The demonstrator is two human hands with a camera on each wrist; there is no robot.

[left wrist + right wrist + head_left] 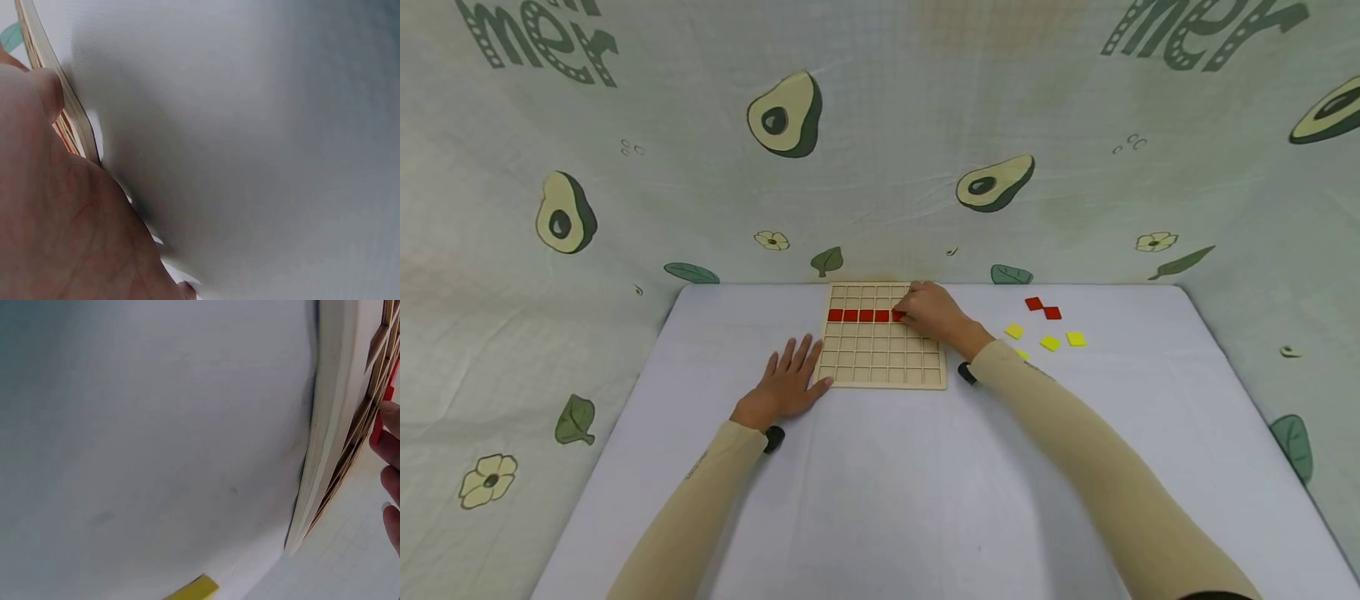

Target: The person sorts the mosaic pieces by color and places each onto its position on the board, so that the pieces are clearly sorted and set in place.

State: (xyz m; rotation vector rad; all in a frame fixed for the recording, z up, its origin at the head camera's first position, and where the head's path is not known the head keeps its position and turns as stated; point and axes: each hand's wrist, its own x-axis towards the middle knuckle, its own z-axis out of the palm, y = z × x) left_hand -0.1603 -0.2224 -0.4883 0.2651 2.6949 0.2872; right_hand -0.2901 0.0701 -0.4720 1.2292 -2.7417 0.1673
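Observation:
A square wooden grid board (880, 387) lies flat on the table, with several red square tiles (851, 315) side by side in one upper row. My left hand (786, 387) rests with spread fingers at the board's left edge, the thumb touching its lower left corner. Over the upper right of the board, my right hand (932, 312) pinches a red tile (377, 428) between thumb and fingertip, at the right end of the red row. The hand hides the grid's upper right cells.
Right of the board lie two loose red tiles (1052, 313) and several yellow tiles (1049, 342), one partly behind the right sleeve. A white cloth covers the table (880, 500). Behind it hangs a curtain (880, 167) printed with avocados and leaves.

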